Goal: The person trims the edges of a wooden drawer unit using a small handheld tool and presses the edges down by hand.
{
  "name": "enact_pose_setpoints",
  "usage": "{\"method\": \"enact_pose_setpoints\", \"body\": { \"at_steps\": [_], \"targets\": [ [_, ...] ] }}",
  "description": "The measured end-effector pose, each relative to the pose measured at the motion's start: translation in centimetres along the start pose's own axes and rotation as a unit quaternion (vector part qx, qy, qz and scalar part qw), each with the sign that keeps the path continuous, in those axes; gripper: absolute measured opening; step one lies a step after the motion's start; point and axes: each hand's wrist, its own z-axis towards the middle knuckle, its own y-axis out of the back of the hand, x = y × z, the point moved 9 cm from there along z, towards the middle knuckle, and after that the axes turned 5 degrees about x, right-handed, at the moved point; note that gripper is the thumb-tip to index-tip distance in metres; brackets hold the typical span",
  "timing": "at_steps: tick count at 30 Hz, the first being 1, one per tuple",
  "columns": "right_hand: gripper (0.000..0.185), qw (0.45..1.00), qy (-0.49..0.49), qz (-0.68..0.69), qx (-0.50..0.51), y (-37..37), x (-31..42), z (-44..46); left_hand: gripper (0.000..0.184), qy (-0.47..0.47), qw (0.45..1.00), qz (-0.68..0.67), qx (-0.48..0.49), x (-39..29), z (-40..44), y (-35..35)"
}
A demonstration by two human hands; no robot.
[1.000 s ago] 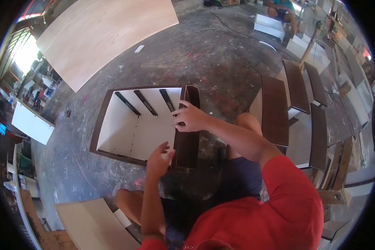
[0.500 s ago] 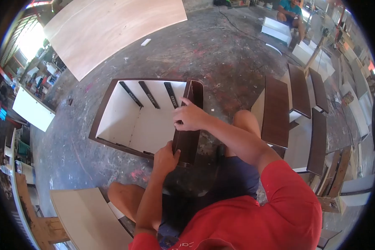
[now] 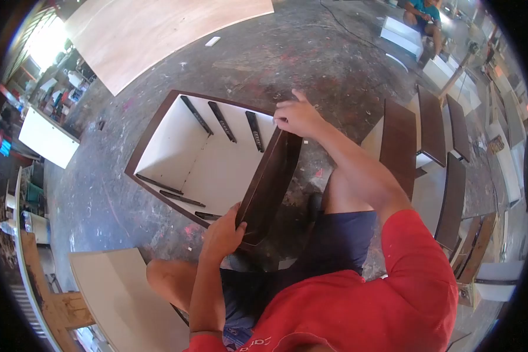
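A cabinet box (image 3: 144, 138) with a dark brown frame and white inside lies on the floor in front of me, its open side up. Black drawer rails (image 3: 222, 121) run along two of its inner walls. My left hand (image 3: 223, 234) grips the near end of the cabinet's dark right edge, thumb over it. At the far end of that edge is my right hand (image 3: 298, 119), its index finger raised and the other fingers curled at the corner. The recessed dark brown end (image 3: 276, 182) faces right, between my hands and my legs.
Brown-fronted drawers (image 3: 398, 141) stand at the right. A pale plywood sheet (image 3: 164, 35) lies at the upper left, a white panel (image 3: 48, 138) at the left, and a beige panel (image 3: 123, 293) at the lower left. Another person (image 3: 422, 17) sits at the upper right.
The cabinet has turned and tilted, and its near-side rails now show. My right hand has moved up to the far corner. My left hand has closed on the near edge.
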Motion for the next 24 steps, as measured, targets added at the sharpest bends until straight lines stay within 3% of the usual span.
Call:
{"method": "enact_pose_setpoints", "body": {
  "at_steps": [3, 6, 7, 9, 13, 16, 19, 24],
  "targets": [
    [0.020, 0.994, 0.039, 0.012, 0.097, 0.0, 1.2, -0.2, 0.064, -0.035, 0.999, -0.020, -0.035, -0.5, -0.3, 0.4],
    [0.022, 0.993, -0.019, -0.085, 0.080, 0.6, -3.2, 0.4, 0.066, -0.074, 0.995, -0.034, -0.057, -1.1, -0.3, 0.8],
    [0.023, 0.995, 0.003, -0.073, 0.066, 0.2, -2.8, 0.1, 0.067, -0.090, 0.993, -0.039, -0.068, -1.3, -0.5, 0.9],
    [0.024, 0.997, 0.044, -0.047, 0.033, -0.4, -1.3, -0.5, 0.062, -0.098, 0.990, -0.042, -0.088, -1.1, -0.6, 0.9],
    [0.025, 0.995, 0.032, -0.068, 0.071, -1.3, -0.2, -0.4, 0.045, -0.085, 0.990, -0.053, -0.097, 0.0, -0.2, 1.7],
    [0.025, 0.992, 0.008, -0.102, 0.074, -0.9, -1.6, 0.3, 0.031, -0.097, 0.974, -0.113, -0.172, 2.5, 0.6, 3.3],
    [0.024, 0.996, 0.030, -0.003, 0.083, -1.8, 0.7, -0.8, 0.025, -0.126, 0.937, -0.069, -0.319, 6.0, 1.4, 5.2],
    [0.023, 0.996, -0.010, -0.074, 0.055, -0.5, -1.1, -0.5, 0.020, -0.085, 0.932, -0.062, -0.346, 8.9, 3.3, 5.1]
  ]
}}
